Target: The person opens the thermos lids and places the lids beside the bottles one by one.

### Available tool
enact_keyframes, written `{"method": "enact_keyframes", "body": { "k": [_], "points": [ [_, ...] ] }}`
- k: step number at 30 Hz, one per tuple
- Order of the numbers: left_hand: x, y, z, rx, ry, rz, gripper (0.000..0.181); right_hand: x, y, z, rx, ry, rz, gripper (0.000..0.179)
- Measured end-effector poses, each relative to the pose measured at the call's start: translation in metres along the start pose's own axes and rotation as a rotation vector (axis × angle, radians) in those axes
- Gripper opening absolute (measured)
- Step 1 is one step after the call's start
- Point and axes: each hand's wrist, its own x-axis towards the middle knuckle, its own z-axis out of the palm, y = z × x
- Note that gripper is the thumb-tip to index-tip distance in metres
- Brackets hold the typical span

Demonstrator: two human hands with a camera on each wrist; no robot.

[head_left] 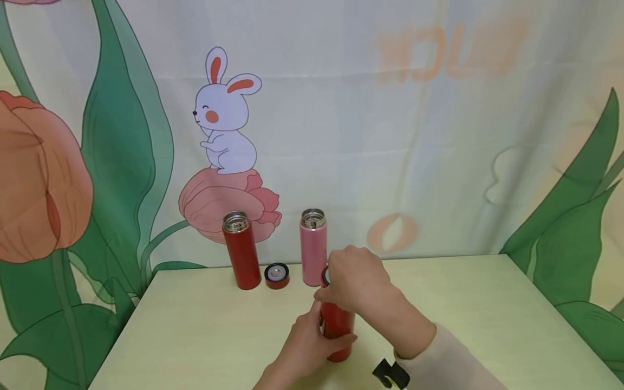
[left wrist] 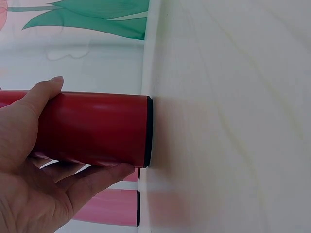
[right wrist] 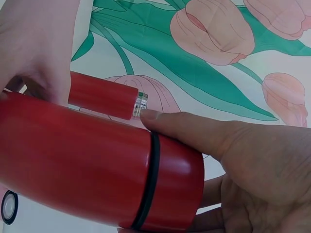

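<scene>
A red thermos bottle (head_left: 337, 325) with a black base stands upright on the table, its lid (right wrist: 177, 182) on top above a black ring. My left hand (head_left: 308, 342) grips the lower body, thumb on one side and fingers on the other. From above, my right hand (head_left: 358, 279) holds the lid, its thumb along the lid's edge in the right wrist view; some of its fingers are hidden behind the lid. Behind stand a second red thermos (head_left: 242, 253) and a pink thermos (head_left: 313, 252), both without lids, showing metal necks. An upturned red lid (head_left: 277, 276) lies between them.
Another upturned lid (right wrist: 9, 208) with a black rim is partly hidden behind my right hand in the head view. A printed curtain (head_left: 341, 135) hangs along the back edge of the pale table (head_left: 195, 336). A black clip (head_left: 391, 374) sits by the right sleeve.
</scene>
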Motion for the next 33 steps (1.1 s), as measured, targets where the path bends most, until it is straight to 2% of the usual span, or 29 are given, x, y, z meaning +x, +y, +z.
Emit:
{"method": "enact_keyframes", "body": {
  "k": [10, 27, 33],
  "points": [
    [-0.001, 0.002, -0.001, 0.008, 0.001, 0.002, 0.086, 0.000, 0.001, 0.000, 0.010, -0.011, -0.037, 0.045],
    [-0.001, 0.000, -0.002, -0.003, -0.007, 0.013, 0.081, -0.001, 0.007, -0.007, 0.070, -0.108, -0.108, 0.033],
    [0.000, 0.000, -0.002, -0.024, -0.022, 0.008, 0.081, -0.001, 0.009, -0.009, 0.102, -0.156, -0.103, 0.033]
  ]
}}
